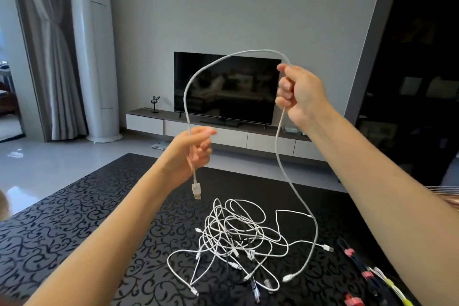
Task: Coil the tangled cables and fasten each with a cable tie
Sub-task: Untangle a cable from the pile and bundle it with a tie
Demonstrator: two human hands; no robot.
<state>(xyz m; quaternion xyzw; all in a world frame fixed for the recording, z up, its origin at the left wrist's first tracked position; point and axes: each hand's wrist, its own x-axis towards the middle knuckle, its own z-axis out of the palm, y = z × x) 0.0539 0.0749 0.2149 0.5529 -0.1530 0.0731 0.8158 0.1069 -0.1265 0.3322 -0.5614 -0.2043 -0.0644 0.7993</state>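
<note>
I hold one white cable up in the air in a wide arch. My left hand grips it near one end, and its USB plug dangles just below my fist. My right hand, higher and to the right, grips the same cable further along. From there the cable drops to the black patterned rug, its other end lying on the rug. A tangled heap of white cables lies on the rug below my hands.
Coloured cable ties, pink and yellow, lie with dark cables at the rug's right edge. Behind stand a television on a low cabinet, a tall white air conditioner and grey curtains.
</note>
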